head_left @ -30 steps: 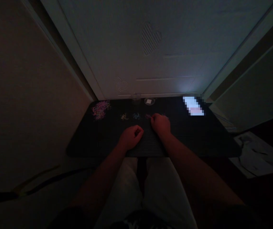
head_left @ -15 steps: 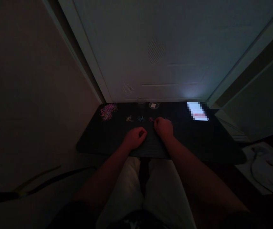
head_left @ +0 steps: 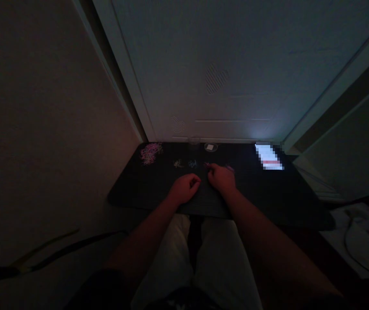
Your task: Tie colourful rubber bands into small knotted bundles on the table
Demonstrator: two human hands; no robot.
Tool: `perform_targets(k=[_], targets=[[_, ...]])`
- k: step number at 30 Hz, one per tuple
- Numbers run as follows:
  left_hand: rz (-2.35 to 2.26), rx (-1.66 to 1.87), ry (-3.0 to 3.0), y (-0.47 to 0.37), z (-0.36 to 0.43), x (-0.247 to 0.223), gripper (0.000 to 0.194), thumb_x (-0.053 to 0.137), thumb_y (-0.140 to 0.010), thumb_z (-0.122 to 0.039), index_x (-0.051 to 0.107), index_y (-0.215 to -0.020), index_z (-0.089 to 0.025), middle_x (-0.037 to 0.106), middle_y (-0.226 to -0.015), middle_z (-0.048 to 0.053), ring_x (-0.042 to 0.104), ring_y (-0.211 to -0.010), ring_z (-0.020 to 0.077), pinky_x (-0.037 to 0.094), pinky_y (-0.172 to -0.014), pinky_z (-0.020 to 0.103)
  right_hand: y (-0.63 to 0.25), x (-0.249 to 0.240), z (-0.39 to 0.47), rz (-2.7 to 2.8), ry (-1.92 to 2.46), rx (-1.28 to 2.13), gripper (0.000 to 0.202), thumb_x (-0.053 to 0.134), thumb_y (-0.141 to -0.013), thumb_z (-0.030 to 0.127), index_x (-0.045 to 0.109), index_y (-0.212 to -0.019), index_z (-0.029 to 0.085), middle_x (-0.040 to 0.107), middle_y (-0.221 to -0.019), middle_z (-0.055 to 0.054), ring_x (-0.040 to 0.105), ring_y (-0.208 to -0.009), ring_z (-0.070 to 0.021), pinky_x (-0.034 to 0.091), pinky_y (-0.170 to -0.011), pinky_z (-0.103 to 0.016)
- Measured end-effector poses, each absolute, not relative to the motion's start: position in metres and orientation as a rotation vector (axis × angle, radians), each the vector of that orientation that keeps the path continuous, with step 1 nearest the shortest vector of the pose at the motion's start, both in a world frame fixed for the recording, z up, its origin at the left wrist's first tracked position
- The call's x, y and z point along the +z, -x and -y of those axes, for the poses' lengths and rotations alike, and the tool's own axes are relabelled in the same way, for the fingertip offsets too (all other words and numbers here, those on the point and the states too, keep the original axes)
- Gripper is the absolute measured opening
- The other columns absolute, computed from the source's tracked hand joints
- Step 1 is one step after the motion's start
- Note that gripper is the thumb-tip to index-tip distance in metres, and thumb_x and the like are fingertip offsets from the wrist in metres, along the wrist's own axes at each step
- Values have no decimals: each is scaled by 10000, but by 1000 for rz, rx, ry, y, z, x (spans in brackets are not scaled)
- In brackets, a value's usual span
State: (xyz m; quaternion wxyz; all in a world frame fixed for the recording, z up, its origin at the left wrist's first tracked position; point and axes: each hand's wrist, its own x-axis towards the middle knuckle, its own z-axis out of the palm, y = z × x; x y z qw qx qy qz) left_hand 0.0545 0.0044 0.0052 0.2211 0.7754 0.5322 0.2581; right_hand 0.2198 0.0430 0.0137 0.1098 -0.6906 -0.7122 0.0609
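My left hand (head_left: 185, 188) rests over the dark table with thumb and fingers curled together; anything in the pinch is hidden or too small to name. To its right, my right hand (head_left: 222, 178) is closed, its fingertips at a small pile of pink strands (head_left: 206, 164). A blue pile (head_left: 192, 163) and a pale yellowish pile (head_left: 178, 163) lie in line to the left. Behind my right hand a purplish pile (head_left: 229, 166) partly shows. At the far left of the table spreads a larger heap of pink and purple thin strands (head_left: 151, 153). Dim light blurs the details.
A clear round container (head_left: 194, 143) and a round dish with a white square (head_left: 210, 147) stand at the table's back edge. A lit phone (head_left: 269, 156) lies at the back right. The table (head_left: 268, 198) stands against a white door (head_left: 171, 60).
The view has shifted slightly, so the table sits a little lower and further right. My right hand has drawn back slightly from the pink pile, showing more of it; both hands remain closed.
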Motion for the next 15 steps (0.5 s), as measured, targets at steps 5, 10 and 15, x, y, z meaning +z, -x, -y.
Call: perform_targets(k=[5, 10, 15], targets=[[-1456, 736, -2154, -54, -4, 5, 191, 469, -825, -300, 617, -894, -201, 647, -810, 6, 577, -712, 132, 447, -650, 252, -219, 16, -43, 2064, 2073, 198, 355, 406, -856, 281, 544, -1178, 227, 689, -953, -83, 641, -886, -201, 412, -823, -308], [-1457, 724, -2134, -55, -3, 7, 193, 470, -822, -297, 618, -898, -199, 648, -822, 11, 579, -721, 134, 450, -649, 253, -219, 17, -43, 1968, 2125, 204, 371, 427, -850, 291, 520, -1194, 190, 679, -978, -103, 639, -903, -210, 420, -793, -293], [-1448, 730, -2140, -55, -3, 7, 197, 470, -824, -294, 624, -901, -198, 652, -826, 13, 580, -729, 135, 455, -662, 250, -218, 15, -44, 1958, 2119, 181, 351, 421, -847, 296, 583, -1138, 186, 681, -982, -107, 631, -930, -210, 408, -839, -303]])
